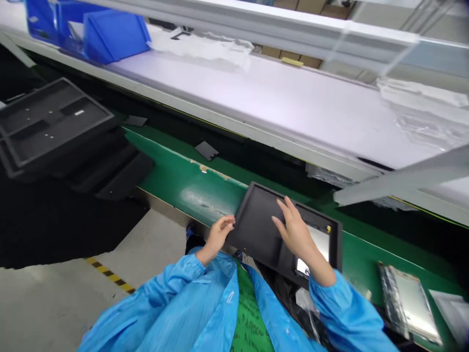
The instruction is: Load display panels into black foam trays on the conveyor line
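Note:
A shallow black tray-like frame (256, 220) lies on the green bench near my body, with a shiny silver panel (320, 240) in its right part. My left hand (218, 235) is at the tray's left edge, its fingers curled and the fingertips against the rim. Over the middle of the tray is my right hand (296, 233), fingers spread and nothing held. It partly covers the silver panel, and I cannot tell whether it touches the tray. A small yellow tab (329, 229) shows at the panel's upper right corner.
Black trays (54, 122) are stacked at the left. The green bench (198, 193) runs across, with a small grey plate (207, 150) behind. Another silver panel (414, 303) lies at the right. Above are a white shelf (278, 102), blue bins (113, 36) and a slanted white post (403, 176).

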### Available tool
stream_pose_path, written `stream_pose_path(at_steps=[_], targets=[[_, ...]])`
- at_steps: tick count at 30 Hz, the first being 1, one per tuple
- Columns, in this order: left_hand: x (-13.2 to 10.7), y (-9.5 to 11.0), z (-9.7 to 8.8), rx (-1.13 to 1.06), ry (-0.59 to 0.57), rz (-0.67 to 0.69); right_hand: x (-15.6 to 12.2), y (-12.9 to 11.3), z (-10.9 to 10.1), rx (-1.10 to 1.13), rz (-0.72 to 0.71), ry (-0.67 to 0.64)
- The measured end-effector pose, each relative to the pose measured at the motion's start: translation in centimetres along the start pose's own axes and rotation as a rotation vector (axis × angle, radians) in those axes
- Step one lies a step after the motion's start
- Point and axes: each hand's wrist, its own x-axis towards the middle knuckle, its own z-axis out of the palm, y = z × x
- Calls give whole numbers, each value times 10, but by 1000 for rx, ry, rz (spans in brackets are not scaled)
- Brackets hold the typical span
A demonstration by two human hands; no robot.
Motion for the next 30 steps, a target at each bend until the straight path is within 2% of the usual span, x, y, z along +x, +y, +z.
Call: stream_pose_path(at_steps=[2, 4, 7, 10, 13, 15, 17, 20, 23, 26, 30], targets=[[13, 6, -42, -21, 67, -38, 75, -34, 22, -20, -112, -71], [33, 13, -84, -27, 87, -74, 159, -64, 65, -52, -169, -150], [72, 28, -149, -22, 64, -120, 288, -100, 161, -141, -115, -313], [113, 44, -220, -10, 54, -156, 393, -126, 269, -264, 69, -467], [142, 56, -293, -10, 118, -229, 461, -132, 359, -382, 229, -509], [150, 59, -339, -7, 193, -281, 490, -126, 401, -444, 299, -497], [153, 62, -379, 2, 279, -315, 511, -116, 430, -480, 367, -500], [154, 65, -422, 7, 392, -371, 532, -105, 454, -496, 459, -528], [162, 71, -440, -15, 405, -428, 540, -102, 454, -486, 488, -522], [181, 79, -439, -60, 332, -439, 543, -103, 425, -446, 446, -479], [221, 92, -417, -143, 230, -432, 537, -111, 369, -378, 420, -401]])
